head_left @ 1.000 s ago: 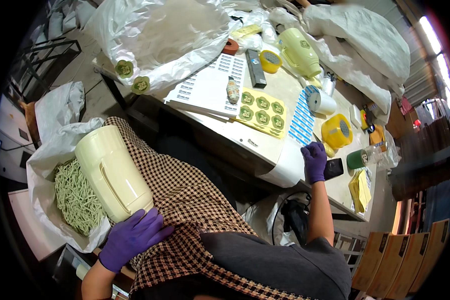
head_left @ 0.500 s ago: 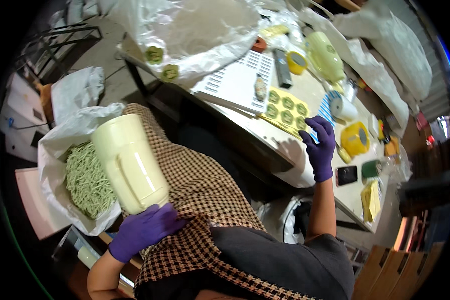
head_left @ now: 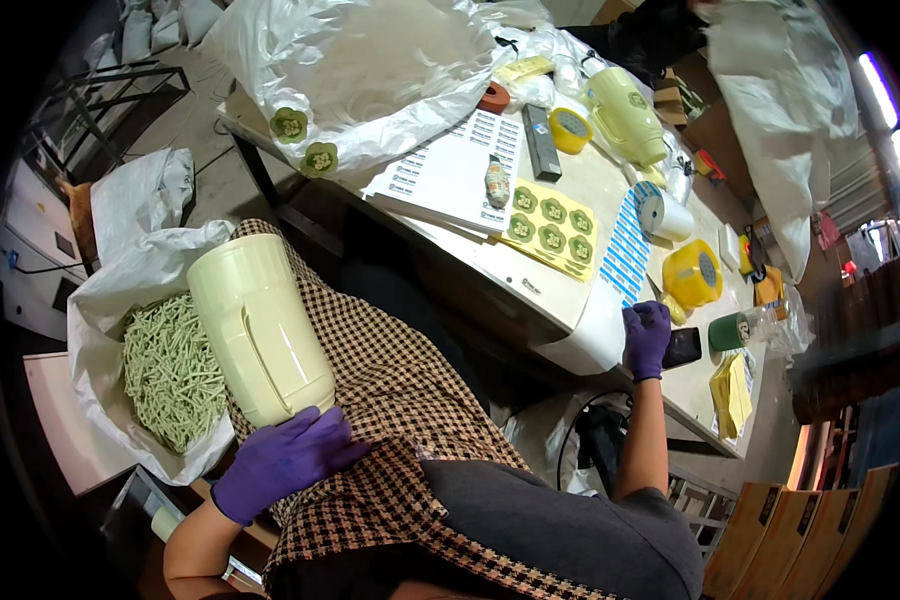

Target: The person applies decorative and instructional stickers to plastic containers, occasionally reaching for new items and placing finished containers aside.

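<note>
At the lower left of the head view, my gloved left hand [head_left: 290,465] lies against the near end of a cream cylindrical vessel [head_left: 258,330]. Its visible fingers are extended and set nearly side by side; my thumb is hidden, so I cannot tell whether the hand grips. The vessel lies tilted, handle side up, between my checked apron [head_left: 390,375] and a white sack [head_left: 95,330] holding green strands [head_left: 170,370].

Right of center, my gloved right hand [head_left: 647,338] is positioned at the lower end of a blue-and-white strip [head_left: 625,245] on the table [head_left: 490,265]. Its fingers are bent; I cannot tell whether the tips pinch the strip.

Just right of that hand is a black flat object [head_left: 682,347]; above it, a yellow roll [head_left: 692,275]. Left of the strip lies a yellow sheet of green flower-shaped stickers [head_left: 550,228]. At the upper right of center, a pale green vessel [head_left: 625,115] lies on its side.
</note>
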`<state>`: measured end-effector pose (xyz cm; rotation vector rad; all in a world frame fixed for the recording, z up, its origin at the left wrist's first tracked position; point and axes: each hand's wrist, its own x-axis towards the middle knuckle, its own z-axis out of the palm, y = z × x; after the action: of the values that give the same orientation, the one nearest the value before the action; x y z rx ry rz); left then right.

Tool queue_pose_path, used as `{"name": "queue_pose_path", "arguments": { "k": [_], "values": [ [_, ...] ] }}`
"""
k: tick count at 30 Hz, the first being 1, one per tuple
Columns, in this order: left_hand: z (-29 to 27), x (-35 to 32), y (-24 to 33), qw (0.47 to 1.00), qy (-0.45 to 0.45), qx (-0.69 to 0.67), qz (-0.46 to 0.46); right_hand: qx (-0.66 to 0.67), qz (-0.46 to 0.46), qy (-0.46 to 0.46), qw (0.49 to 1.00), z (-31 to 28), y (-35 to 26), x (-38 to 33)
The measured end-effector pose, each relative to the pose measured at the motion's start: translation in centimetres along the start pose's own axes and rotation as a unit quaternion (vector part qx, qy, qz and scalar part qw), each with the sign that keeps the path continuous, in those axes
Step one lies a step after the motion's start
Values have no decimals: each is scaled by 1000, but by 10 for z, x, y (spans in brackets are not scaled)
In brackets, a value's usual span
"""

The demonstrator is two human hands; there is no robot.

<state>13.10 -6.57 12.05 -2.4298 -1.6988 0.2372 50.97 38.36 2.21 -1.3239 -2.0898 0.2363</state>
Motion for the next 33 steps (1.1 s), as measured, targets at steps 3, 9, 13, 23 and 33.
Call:
{"name": "queue_pose_path", "arguments": {
  "k": [3,9,13,23,33],
  "values": [
    [1,2,0,1000,19,17,10,-23,-63,19,998,5,23,-2],
    [18,-6,5,994,74,-72,-33,69,1,-21,997,5,25,3],
    [20,-10,8,993,74,-85,-44,12,-15,8,1000,9,16,8],
    [50,-10,8,987,97,121,47,393,-220,-205,869,50,-309,24],
    [19,-2,6,994,34,98,44,390,-344,-465,716,119,-477,13]
  ]
}}
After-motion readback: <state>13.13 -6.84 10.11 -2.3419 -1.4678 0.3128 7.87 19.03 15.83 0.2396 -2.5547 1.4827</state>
